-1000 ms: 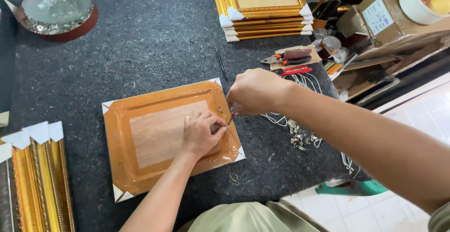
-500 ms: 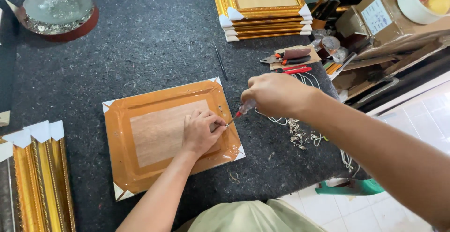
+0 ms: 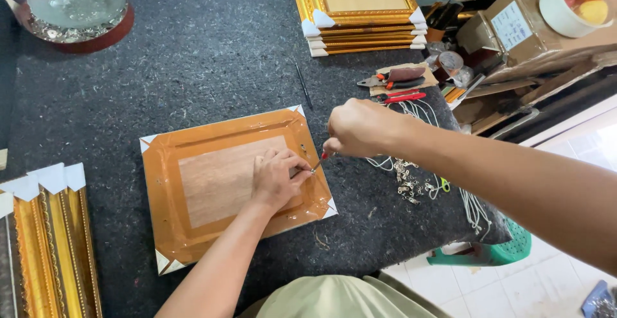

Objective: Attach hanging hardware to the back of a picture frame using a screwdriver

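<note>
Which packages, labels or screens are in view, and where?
Cardboard box: top right, beside the work table, brown, lying tilted.
Label: on that box's facing side, a white rectangle with small dark print.
No screens or signs visible.
</note>
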